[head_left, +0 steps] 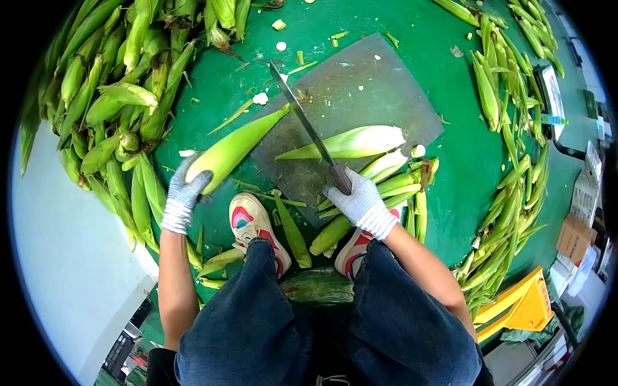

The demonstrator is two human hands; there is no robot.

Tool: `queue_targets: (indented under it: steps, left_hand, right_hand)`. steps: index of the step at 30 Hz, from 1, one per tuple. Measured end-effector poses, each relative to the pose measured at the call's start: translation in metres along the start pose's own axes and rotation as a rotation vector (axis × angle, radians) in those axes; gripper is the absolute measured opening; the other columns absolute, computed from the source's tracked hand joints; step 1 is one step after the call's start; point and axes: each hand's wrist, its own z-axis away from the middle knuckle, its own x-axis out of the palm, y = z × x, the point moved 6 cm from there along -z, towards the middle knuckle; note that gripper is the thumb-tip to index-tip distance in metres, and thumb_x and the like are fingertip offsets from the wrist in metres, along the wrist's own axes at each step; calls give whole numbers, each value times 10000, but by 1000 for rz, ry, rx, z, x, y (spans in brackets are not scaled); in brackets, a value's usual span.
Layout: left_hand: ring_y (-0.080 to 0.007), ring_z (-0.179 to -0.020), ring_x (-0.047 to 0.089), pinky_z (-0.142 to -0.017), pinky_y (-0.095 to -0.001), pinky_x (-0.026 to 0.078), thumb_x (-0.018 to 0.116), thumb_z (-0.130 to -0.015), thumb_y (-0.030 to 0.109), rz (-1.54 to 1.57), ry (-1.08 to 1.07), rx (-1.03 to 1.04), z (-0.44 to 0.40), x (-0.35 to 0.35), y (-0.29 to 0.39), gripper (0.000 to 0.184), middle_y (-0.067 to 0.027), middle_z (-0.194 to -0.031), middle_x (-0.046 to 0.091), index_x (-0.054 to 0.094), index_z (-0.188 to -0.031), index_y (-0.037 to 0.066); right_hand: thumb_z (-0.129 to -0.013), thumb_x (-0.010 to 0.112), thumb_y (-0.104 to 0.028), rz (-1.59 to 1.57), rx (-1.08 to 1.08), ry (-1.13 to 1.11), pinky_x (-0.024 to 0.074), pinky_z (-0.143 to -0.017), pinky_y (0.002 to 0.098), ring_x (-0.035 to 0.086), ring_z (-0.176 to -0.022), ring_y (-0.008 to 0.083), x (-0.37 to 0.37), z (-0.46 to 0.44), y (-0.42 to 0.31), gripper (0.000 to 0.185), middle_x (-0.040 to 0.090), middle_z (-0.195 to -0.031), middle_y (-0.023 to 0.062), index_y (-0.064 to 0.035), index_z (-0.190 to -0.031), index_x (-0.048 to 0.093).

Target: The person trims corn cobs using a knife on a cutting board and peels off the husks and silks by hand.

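blue denim trousers (251, 315) are filling the nearest part of the view, and white-and-red sneakers (248, 222) are resting on the green floor (219, 90). a loose slim green husk (293, 231) is lying between the shoes.

just beyond, the left grip (188, 183), in a grey knit glove with a white cuff, is wrapping around the broad end of a plump bright-green ear of corn in its husk (238, 149). that ear is slanting up and to the right above the floor, its narrow stem end reaching over the edge of the grey flat board (386, 83). the right grip (360, 198), in a matching glove, is closing around the dark brown handle of a long dark-bladed knife (312, 128). the blade is crossing at the ear's stem end; whether it is touching cannot be told.

a pale green, white-ended ear (351, 143) is lying on the board, under the line of the knife. farther out, a large heap of green ears (119, 96) is spreading at the left, a curving green row of corn (505, 212) is running along the right, and a yellow metal frame (531, 299) is standing past it, near a brown cardboard box (575, 238).
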Motion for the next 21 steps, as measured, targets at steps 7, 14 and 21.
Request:
queue_targets:
  steps: [7, 14, 21]
  left_hand:
    - [-179, -562, 609, -405, -250, 441, 611, -838, 212, 67, -114, -110, -41, 66, -24, 457, -118, -875, 626, 484, -1224, 2]
    - [-182, -677, 616, -509, -291, 499, 691, -786, 254, 78, -36, -78, -56, 62, -49, 431, -100, -884, 632, 574, -1133, 27]
    - [-213, -783, 618, -665, -347, 518, 669, -780, 305, -54, -17, 58, -75, 54, -90, 439, -113, -956, 647, 601, -1113, 27]
  right_hand:
    - [-806, 632, -248, -44, 7, 78, 466, -656, 376, 576, -667, 337, 2, -13, 17, 325, 598, -750, 229, 31, -961, 570]
    - [-811, 662, -165, -244, -236, 293, 472, -645, 309, 601, -691, 228, -37, 9, -52, 255, 628, -793, 165, 26, -959, 581]
    - [-776, 616, -190, -41, 51, 42, 464, -729, 378, 577, -752, 264, 27, -29, 70, 314, 619, -844, 252, 58, -964, 572]
